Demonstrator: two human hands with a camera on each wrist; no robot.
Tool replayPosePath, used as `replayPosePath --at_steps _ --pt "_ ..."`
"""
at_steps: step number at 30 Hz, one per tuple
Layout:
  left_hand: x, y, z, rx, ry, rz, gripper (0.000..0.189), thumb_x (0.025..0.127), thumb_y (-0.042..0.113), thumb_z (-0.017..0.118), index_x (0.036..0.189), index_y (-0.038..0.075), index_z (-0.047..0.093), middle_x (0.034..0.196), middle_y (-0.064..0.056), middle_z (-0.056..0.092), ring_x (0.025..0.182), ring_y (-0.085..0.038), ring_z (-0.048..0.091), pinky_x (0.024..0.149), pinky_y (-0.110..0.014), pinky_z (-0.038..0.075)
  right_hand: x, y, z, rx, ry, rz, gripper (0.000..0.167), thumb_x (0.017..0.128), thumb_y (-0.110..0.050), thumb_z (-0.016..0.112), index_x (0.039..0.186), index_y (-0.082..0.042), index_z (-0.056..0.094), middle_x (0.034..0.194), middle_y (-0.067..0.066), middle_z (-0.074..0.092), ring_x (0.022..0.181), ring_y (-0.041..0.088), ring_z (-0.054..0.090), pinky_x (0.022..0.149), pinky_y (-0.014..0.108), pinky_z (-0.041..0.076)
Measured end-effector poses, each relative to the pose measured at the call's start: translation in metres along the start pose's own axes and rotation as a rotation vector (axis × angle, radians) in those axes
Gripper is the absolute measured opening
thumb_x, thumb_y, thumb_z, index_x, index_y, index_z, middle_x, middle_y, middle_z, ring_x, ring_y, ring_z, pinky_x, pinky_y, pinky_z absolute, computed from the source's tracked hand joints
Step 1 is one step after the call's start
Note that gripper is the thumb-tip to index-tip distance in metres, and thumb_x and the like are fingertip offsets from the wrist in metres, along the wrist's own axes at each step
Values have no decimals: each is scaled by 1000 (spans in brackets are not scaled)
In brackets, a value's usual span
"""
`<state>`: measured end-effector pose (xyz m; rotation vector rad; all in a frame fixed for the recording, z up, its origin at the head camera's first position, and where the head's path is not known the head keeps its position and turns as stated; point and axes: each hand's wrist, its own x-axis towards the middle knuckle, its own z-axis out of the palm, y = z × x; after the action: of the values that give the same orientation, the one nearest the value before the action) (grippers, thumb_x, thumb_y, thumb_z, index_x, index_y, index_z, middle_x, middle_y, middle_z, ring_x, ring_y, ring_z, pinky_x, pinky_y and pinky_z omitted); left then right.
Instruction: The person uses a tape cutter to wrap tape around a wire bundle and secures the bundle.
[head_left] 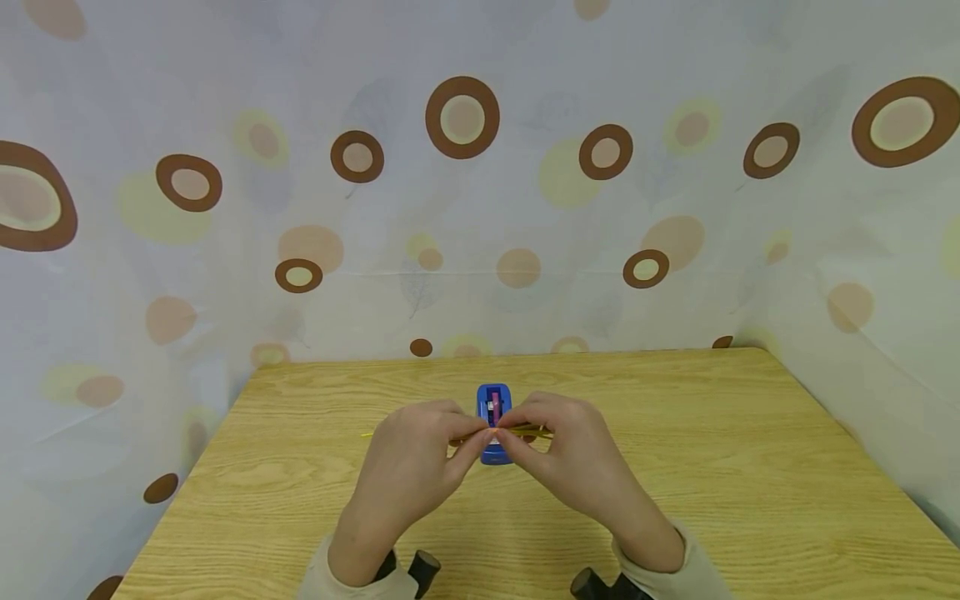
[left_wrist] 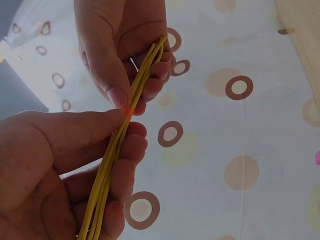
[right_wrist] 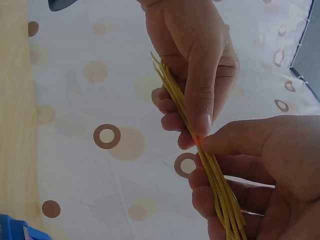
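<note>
A slim bundle of yellow strands (left_wrist: 107, 170) is stretched between my two hands, with a small orange spot at its middle. My left hand (head_left: 420, 450) pinches it on one side of that spot, thumb on top and fingers curled beneath. From the other side my right hand (head_left: 573, 454) holds it the same way, the thumb tips nearly meeting. The strands' loose ends (right_wrist: 159, 64) fan out past the left palm in the right wrist view. Behind and below the hands, a blue plastic holder (head_left: 494, 457) with a pink piece (head_left: 496, 403) inside stands on the table, partly hidden.
The wood-grain table (head_left: 735, 467) spreads out around the hands. A pale curtain (head_left: 517, 217) with brown rings and dots encloses its back and sides. Black devices (head_left: 424, 568) are worn at both cuffs. One corner of the blue holder (right_wrist: 17, 229) shows in the right wrist view.
</note>
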<state>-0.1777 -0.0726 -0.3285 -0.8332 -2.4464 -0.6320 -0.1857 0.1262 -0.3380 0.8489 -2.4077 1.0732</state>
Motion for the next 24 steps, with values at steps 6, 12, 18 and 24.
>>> replayPosePath --at_steps 6,12,18,24 --pt "0 0 0 0 20 14 8 88 26 76 86 19 81 76 12 68 64 -1 58 57 -21 46 0 2 -3 59 -24 2 4 89 -17 76 88 -21 78 84 -17 66 74 1 60 64 26 52" --pt "0 1 0 -15 36 17 5 86 24 78 84 19 80 77 12 69 64 -2 58 56 -21 45 1 3 -6 73 -33 10 4 88 -19 77 90 -22 79 86 -18 67 76 0 62 65 26 53" --pt "1 0 1 3 41 29 5 86 25 79 83 20 80 78 12 70 65 -3 59 56 -21 46 1 3 -6 57 -27 10 4 88 -18 77 89 -21 79 85 -18 67 75 -1 62 64 26 53" --pt "2 0 1 3 50 47 6 85 24 80 84 19 81 78 11 70 65 -4 60 57 -21 46 0 2 -5 20 1 25 9 91 -14 73 88 -20 79 83 -17 67 72 -1 60 65 25 53"
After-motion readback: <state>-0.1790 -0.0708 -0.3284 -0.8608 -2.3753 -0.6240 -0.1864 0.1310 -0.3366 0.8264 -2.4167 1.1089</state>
